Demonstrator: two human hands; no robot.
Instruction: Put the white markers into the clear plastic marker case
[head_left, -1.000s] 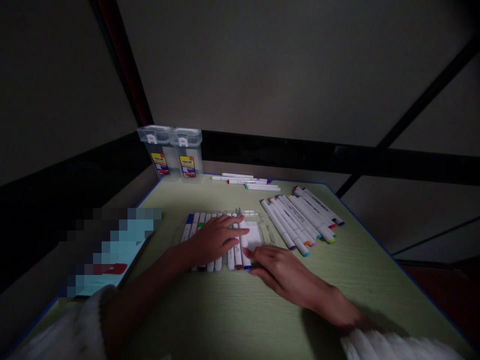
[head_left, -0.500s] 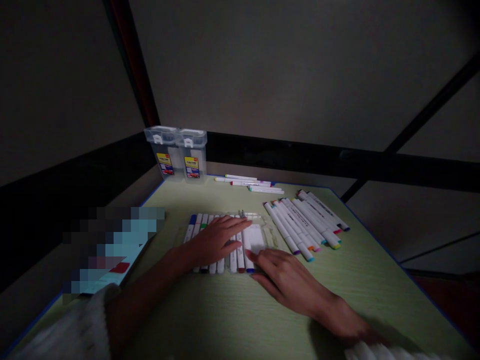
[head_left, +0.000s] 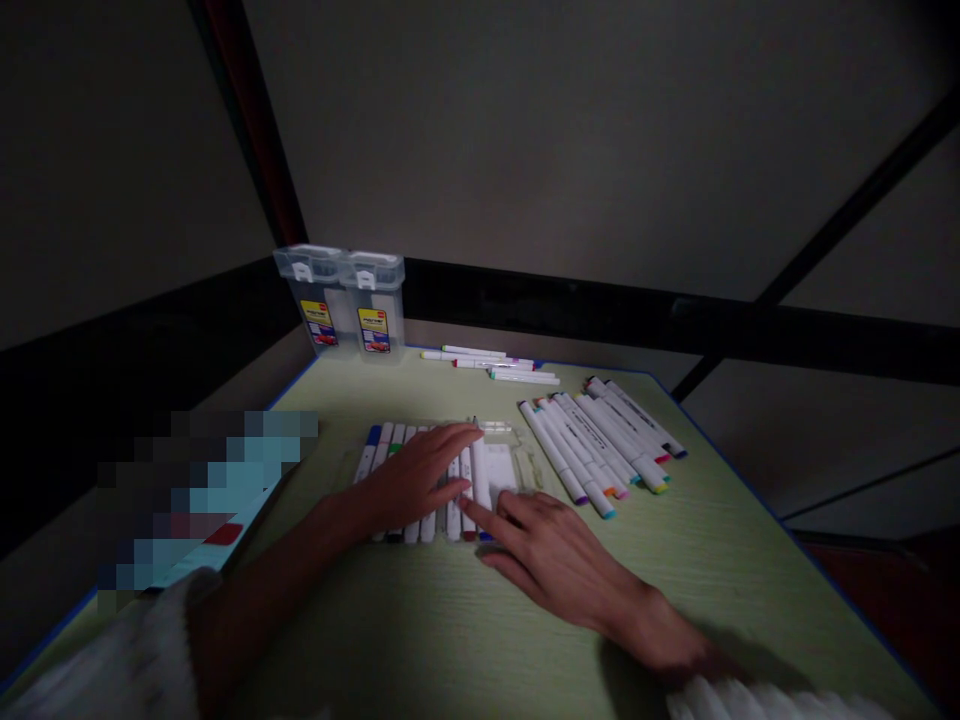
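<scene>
A row of white markers with coloured caps lies side by side in a clear plastic case at the middle of the table. Across the top of the row rests my left hand, its fingers stretched out flat and the thumb apart, covering several markers. My right hand is at the case's right part. Its index finger reaches left onto the markers while other fingers bend under, and nothing shows in its grasp. Beside that hand, a white section of the case shows without markers.
Several loose markers lie slanted on the table's right side. More markers lie near the back edge. Two clear lidded boxes with yellow labels stand at the back left. A lit, blurred-out screen device sits at the left edge.
My right index finger has stretched left onto the markers, near my left thumb. My left hand stays over the row, its fingers closer together. The whole view has shifted slightly.
</scene>
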